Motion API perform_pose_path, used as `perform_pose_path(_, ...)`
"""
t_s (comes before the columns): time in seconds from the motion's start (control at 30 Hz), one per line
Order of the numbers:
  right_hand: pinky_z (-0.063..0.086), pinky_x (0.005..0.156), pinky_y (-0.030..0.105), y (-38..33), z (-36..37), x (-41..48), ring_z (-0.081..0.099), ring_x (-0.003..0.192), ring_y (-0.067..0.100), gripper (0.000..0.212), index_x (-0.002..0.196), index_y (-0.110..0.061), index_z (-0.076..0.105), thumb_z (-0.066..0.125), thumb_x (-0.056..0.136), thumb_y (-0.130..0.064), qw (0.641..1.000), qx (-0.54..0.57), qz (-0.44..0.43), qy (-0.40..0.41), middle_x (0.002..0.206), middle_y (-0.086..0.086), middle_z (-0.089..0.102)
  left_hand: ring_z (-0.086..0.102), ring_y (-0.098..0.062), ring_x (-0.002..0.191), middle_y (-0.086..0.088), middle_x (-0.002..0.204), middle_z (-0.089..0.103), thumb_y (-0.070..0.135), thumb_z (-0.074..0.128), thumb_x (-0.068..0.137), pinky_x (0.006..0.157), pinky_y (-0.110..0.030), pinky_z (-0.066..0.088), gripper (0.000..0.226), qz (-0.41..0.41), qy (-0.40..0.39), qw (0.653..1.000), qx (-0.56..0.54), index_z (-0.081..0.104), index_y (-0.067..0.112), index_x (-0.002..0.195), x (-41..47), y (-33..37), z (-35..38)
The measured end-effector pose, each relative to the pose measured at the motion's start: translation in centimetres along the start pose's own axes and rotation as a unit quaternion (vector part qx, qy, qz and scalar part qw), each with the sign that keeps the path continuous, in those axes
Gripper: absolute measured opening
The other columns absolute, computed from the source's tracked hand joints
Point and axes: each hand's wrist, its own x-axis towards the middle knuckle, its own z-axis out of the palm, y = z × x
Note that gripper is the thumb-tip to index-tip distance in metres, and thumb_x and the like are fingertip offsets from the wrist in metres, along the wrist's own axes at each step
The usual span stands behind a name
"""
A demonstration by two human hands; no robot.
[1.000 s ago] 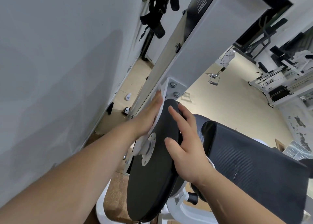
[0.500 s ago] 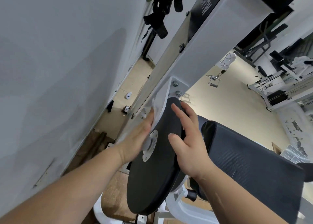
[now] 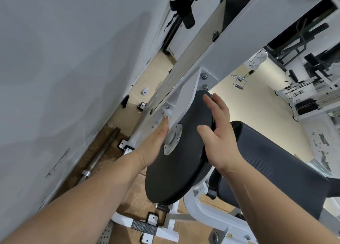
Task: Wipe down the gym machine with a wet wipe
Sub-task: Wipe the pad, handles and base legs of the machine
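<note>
Wet wipe (image 3: pixel 167 113) pressed to the gym machine (image 3: pixel 239 46), right hand (image 3: pixel 220 133) on the black disc (image 3: pixel 176 173).

I saw my left hand (image 3: pixel 152 148) with its fingers straight and close together, pressing the wipe onto the white bracket (image 3: pixel 185 96) just beside the disc's hub. Only a small white corner of the wipe showed past the fingertips. My right hand lay on the disc's upper rim, fingers straight and a little spread, thumb on its face, clasping nothing. A dark padded seat (image 3: pixel 276 160) stood just right of the disc.
</note>
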Motion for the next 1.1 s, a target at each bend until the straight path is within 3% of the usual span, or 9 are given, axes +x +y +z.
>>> perform_pose_path(0.23, 0.014, 0.111, 0.006, 0.0, 0.1, 0.0, 0.009, 0.15, -0.011, 0.075, 0.157, -0.038, 0.035, 0.047, 0.085, -0.021, 1.0, 0.003, -0.005, 0.003, 0.166, -0.023, 0.013, -0.005, 0.009, 0.152, 0.024, 0.169, -0.005, 0.095, 0.014, 0.081, 0.128, -0.032, -0.001, 0.102, 0.144, 0.013, 0.986, 0.083, -0.001, 0.035, 0.162, -2.7, 0.5, 1.7)
perform_pose_path(0.43, 0.011, 0.111, -0.003, 0.0, -0.1, 0.1, 0.007, 0.151, -0.011, 0.075, 0.16, -0.033, 0.031, 0.048, 0.088, -0.019, 1.0, 0.006, -0.016, -0.004, 0.167, -0.02, 0.013, -0.004, 0.002, 0.155, 0.03, 0.167, -0.002, 0.088, 0.011, 0.088, 0.128, -0.05, 0.003, 0.075, 0.123, -0.031, 0.989, 0.071, -0.003, 0.059, 0.156, 4.3, 7.2, 1.0)
perform_pose_path(0.57, 0.01, 0.112, 0.0, 0.2, -0.2, 0.1, 0.004, 0.151, -0.011, 0.072, 0.16, -0.035, 0.03, 0.05, 0.095, -0.014, 1.0, 0.007, -0.012, -0.017, 0.166, -0.023, 0.01, 0.001, 0.007, 0.147, 0.021, 0.17, 0.0, 0.071, 0.008, 0.099, 0.116, -0.029, -0.001, 0.069, 0.106, -0.034, 0.992, 0.054, 0.003, 0.044, 0.162, 7.6, 12.5, 1.5)
perform_pose_path(0.7, 0.009, 0.108, -0.002, 0.1, -0.4, 0.1, 0.003, 0.151, -0.012, 0.074, 0.16, -0.038, 0.029, 0.052, 0.098, -0.005, 1.0, 0.001, -0.006, -0.025, 0.167, -0.024, 0.008, 0.019, -0.008, 0.153, 0.013, 0.168, 0.02, 0.075, 0.008, 0.098, 0.121, -0.038, 0.011, 0.073, 0.073, -0.028, 0.995, 0.06, 0.015, 0.041, 0.162, 9.6, 14.2, 1.4)
perform_pose_path(0.83, 0.008, 0.108, -0.004, 0.2, -0.3, 0.2, 0.002, 0.151, -0.012, 0.074, 0.16, -0.039, 0.029, 0.049, 0.092, -0.018, 1.0, 0.013, -0.014, -0.024, 0.166, -0.025, 0.008, 0.056, 0.015, 0.111, 0.027, 0.128, 0.057, 0.07, 0.008, 0.101, 0.095, -0.016, 0.038, 0.052, 0.094, -0.03, 0.994, 0.047, 0.049, 0.054, 0.129, 8.1, 13.6, 1.2)
perform_pose_path(0.9, 0.008, 0.108, -0.004, 0.3, -0.2, 0.2, 0.002, 0.15, -0.013, 0.074, 0.159, -0.04, 0.029, 0.049, 0.093, -0.016, 0.999, 0.023, -0.017, -0.025, 0.166, -0.025, 0.008, 0.056, 0.012, 0.119, 0.025, 0.133, 0.059, 0.073, 0.01, 0.1, 0.102, -0.019, 0.042, 0.052, 0.09, -0.034, 0.994, 0.044, 0.049, 0.059, 0.131, 6.8, 12.5, 1.2)
perform_pose_path(1.0, 0.009, 0.104, -0.008, 0.2, -0.1, 0.1, 0.003, 0.147, -0.019, 0.074, 0.159, -0.037, 0.031, 0.048, 0.091, -0.016, 0.999, 0.034, -0.022, -0.022, 0.166, -0.024, 0.01, 0.048, 0.009, 0.128, 0.032, 0.134, 0.048, 0.063, 0.013, 0.105, 0.094, -0.001, 0.038, 0.052, 0.102, -0.003, 0.993, 0.06, 0.042, 0.053, 0.147, 4.1, 10.4, 1.2)
perform_pose_path(1.03, 0.009, 0.103, -0.008, 0.3, 0.0, 0.1, 0.003, 0.145, -0.022, 0.075, 0.16, -0.035, 0.031, 0.047, 0.089, -0.019, 0.999, 0.034, -0.022, -0.022, 0.166, -0.024, 0.01, 0.042, 0.006, 0.134, 0.033, 0.139, 0.046, 0.065, 0.014, 0.105, 0.104, -0.005, 0.037, 0.054, 0.1, 0.014, 0.993, 0.063, 0.037, 0.051, 0.152, 3.0, 9.8, 1.4)
perform_pose_path(1.1, 0.009, 0.102, -0.009, 0.2, 0.1, 0.2, 0.004, 0.141, -0.026, 0.075, 0.16, -0.032, 0.032, 0.046, 0.087, -0.021, 0.999, 0.035, -0.026, -0.019, 0.165, -0.023, 0.01, 0.024, 0.005, 0.149, 0.03, 0.159, 0.033, 0.078, 0.018, 0.098, 0.127, -0.035, 0.021, 0.064, 0.132, -0.003, 0.989, 0.071, 0.021, 0.054, 0.157, 1.6, 8.1, 1.5)
